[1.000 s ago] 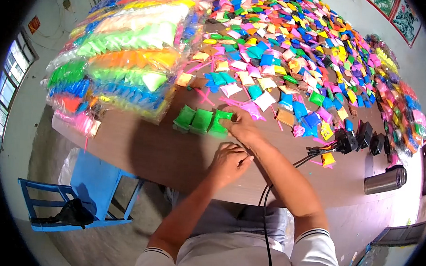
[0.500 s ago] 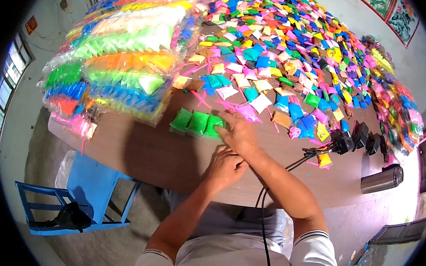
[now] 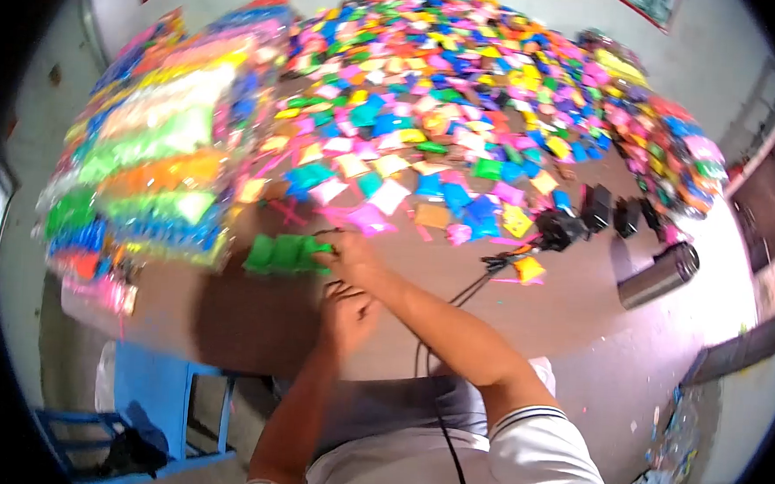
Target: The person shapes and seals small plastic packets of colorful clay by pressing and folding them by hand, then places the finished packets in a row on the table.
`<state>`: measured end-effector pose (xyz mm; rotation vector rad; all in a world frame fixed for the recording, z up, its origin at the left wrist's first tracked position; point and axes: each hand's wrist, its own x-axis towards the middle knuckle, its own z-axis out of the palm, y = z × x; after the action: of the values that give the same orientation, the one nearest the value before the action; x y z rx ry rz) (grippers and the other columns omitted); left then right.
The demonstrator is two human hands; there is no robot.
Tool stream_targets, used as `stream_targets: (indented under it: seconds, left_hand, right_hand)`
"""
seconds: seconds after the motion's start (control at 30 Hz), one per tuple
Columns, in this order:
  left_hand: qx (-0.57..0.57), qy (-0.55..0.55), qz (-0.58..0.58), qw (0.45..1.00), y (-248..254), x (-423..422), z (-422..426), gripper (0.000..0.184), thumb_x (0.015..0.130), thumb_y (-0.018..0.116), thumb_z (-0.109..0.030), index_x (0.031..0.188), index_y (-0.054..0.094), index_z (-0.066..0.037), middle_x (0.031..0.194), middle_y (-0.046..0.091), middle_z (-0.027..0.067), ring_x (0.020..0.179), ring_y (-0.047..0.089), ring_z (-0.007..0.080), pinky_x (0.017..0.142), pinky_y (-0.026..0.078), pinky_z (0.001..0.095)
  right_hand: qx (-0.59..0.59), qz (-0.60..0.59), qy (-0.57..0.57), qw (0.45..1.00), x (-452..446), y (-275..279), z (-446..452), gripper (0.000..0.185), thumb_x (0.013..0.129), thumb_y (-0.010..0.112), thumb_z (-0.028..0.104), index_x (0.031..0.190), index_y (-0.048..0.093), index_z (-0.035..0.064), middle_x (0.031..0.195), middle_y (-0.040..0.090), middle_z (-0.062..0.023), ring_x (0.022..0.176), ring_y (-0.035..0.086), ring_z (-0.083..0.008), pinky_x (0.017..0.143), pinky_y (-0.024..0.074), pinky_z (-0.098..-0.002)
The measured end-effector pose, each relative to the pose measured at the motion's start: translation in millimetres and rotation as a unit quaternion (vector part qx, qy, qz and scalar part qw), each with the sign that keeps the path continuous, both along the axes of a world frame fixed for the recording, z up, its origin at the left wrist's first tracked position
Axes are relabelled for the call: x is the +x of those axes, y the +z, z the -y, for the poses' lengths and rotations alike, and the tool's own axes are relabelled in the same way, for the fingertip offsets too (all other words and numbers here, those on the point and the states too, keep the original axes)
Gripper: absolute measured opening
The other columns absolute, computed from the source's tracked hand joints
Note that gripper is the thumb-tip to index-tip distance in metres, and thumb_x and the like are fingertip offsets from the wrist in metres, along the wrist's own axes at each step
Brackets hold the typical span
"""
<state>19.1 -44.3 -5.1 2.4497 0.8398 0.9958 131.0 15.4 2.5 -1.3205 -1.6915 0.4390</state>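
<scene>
Three green packets lie joined side by side in a row on the brown table. At the right end of this row, my right hand has its thumb and fingers closed around the edge of the last packet. Just below it, close to the right wrist, my left hand rests with fingers curled in and nothing visible in them. Motion blur softens both hands and the packets.
Behind lies a wide heap of small coloured packets. Stacked bagged packets fill the left, more bags the right. A black cable, black boxes and a metal flask lie rightward; a blue chair stands lower left.
The camera view has turned right and up, so the table contents appear shifted left. Both hands keep nearly the same place beside the green packets.
</scene>
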Motion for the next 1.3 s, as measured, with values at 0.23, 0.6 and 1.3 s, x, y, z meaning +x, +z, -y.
stream_targets:
  seconds: [0.23, 0.6, 1.3]
  left_hand:
    - [-0.016, -0.027, 0.048, 0.998, 1.0, 5.4, -0.6, 0.011, 0.077, 0.064, -0.011, 0.069, 0.062, -0.003, 0.075, 0.063, 0.0094, 0.074, 0.058, 0.0305, 0.074, 0.042, 0.0425]
    - [-0.002, 0.002, 0.016, 1.000, 3.0, 4.5, 1.9, 0.006, 0.075, 0.066, -0.009, 0.070, 0.064, -0.006, 0.080, 0.066, 0.0056, 0.078, 0.060, 0.0259, 0.081, 0.041, 0.0400]
    - [-0.128, -0.039, 0.049, 0.990, 21.5, -4.5, 1.8, 0.016, 0.081, 0.063, -0.018, 0.078, 0.060, -0.002, 0.079, 0.061, 0.0121, 0.080, 0.056, 0.0300, 0.080, 0.041, 0.0391]
  right_hand:
    - [-0.026, -0.011, -0.105, 0.994, 67.4, 30.8, 5.0, 0.020, 0.083, 0.063, 0.015, 0.099, 0.068, 0.0047, 0.081, 0.066, -0.0190, 0.076, 0.064, -0.0371, 0.068, 0.0507, -0.0447]
    - [0.011, 0.289, -0.418, 0.861, 297.6, 18.6, -17.8, 0.030, 0.076, 0.067, 0.020, 0.102, 0.064, 0.0052, 0.098, 0.063, -0.0196, 0.093, 0.059, -0.0381, 0.079, 0.0489, -0.0467]
    - [-0.237, -0.307, 0.107, 0.916, 100.2, 46.2, 88.7, 0.019, 0.083, 0.068, 0.017, 0.097, 0.064, 0.0066, 0.082, 0.061, 0.0030, 0.071, 0.052, -0.0046, 0.061, 0.0405, -0.0220]
